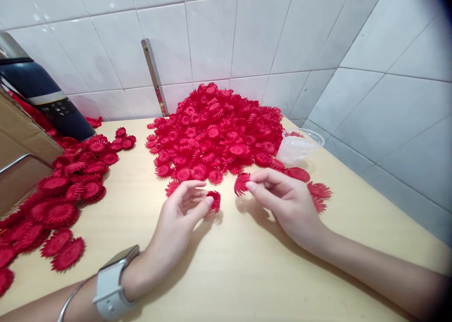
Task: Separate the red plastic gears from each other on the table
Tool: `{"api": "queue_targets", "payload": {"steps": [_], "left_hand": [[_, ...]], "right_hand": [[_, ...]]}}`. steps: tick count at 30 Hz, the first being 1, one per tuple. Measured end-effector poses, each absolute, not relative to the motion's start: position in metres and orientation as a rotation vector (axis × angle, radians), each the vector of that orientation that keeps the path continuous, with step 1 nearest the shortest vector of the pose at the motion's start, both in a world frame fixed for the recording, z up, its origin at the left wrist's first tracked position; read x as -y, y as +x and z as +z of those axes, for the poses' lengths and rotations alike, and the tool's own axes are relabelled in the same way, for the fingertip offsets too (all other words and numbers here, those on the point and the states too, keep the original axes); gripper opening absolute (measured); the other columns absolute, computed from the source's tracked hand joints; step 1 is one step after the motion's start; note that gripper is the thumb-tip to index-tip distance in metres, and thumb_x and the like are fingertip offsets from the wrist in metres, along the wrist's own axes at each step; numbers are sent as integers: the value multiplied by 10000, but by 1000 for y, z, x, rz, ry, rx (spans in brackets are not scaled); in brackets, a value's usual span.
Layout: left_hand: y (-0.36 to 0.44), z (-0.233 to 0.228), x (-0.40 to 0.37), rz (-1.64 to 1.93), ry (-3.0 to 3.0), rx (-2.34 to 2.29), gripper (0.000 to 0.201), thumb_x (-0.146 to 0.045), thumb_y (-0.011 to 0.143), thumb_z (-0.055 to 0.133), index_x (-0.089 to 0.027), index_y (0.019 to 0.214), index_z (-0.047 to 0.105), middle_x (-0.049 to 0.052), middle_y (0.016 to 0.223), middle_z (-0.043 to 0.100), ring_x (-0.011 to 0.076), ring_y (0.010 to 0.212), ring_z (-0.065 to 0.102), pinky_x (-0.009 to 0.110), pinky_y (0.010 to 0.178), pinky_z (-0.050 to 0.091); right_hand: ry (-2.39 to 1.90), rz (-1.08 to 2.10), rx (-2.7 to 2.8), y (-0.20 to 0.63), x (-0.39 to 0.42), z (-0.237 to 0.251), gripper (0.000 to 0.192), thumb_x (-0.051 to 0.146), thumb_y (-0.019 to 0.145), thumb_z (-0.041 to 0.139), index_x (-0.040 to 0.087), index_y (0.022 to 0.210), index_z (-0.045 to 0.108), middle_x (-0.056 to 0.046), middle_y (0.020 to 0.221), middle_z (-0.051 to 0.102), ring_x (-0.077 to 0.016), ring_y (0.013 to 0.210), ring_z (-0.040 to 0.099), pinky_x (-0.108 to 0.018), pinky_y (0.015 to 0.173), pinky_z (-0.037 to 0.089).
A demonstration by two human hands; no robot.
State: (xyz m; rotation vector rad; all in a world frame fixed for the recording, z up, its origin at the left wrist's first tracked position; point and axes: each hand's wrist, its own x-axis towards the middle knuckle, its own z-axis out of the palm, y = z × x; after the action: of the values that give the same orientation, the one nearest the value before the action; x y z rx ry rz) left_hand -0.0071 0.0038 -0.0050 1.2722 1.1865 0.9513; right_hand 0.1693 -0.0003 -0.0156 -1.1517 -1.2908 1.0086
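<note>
Between the thumb and fingers of my left hand is a small red fringed flower piece, held just above the table. My right hand pinches another red fringed flower piece at its edge with thumb and forefinger. The two pieces are apart, with a short gap between them. Right behind both hands rises a large heap of red fringed flower pieces. A few more red discs lie beside my right hand, partly hidden by it.
A clear plastic cup lies at the heap's right side. On the left are stacked red flower discs, a dark blue bottle and a cardboard box. A metal strip leans on the tiled wall behind the table.
</note>
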Motion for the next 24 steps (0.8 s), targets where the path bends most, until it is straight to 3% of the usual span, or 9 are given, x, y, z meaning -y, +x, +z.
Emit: {"api": "queue_targets", "payload": {"steps": [2,4,12,19,24], "left_hand": [[-8,-7,-4,1002,1355,-1138,239,-241,729,605,-225,959,542,20,1052,560,152,984,544,257,823,445],[-8,-8,-3,1032,1489,-1082,229,-235,736,603,-257,962,570,1,1129,509,148,1067,489,254,892,406],[-10,-6,0,885,1760,-1017,90,-244,758,583,-231,804,659,5,989,567,138,976,513,228,852,395],[-9,-3,1,836,1740,-975,117,-239,767,570,-208,698,659,3,948,562,126,926,521,220,832,385],[-10,-2,1,823,1720,-970,142,-229,780,548,-195,689,651,14,984,547,131,947,517,222,843,379]], "right_hand": [[-1156,1000,1390,167,3,-15,94,256,744,565,170,706,559,45,509,456,-73,445,404,-195,411,304],[-1156,1015,1459,167,5,-15,82,238,748,551,165,710,550,45,506,458,-70,431,400,-193,401,302],[-1028,1019,1770,167,8,-19,82,189,748,523,161,673,503,67,437,402,-70,381,395,-193,385,303],[-888,695,2010,165,8,-16,96,150,766,530,138,678,567,21,529,469,-71,460,414,-181,426,322],[-867,741,2019,166,10,-14,107,168,795,522,149,706,580,4,591,544,-72,497,455,-178,464,352]]}}
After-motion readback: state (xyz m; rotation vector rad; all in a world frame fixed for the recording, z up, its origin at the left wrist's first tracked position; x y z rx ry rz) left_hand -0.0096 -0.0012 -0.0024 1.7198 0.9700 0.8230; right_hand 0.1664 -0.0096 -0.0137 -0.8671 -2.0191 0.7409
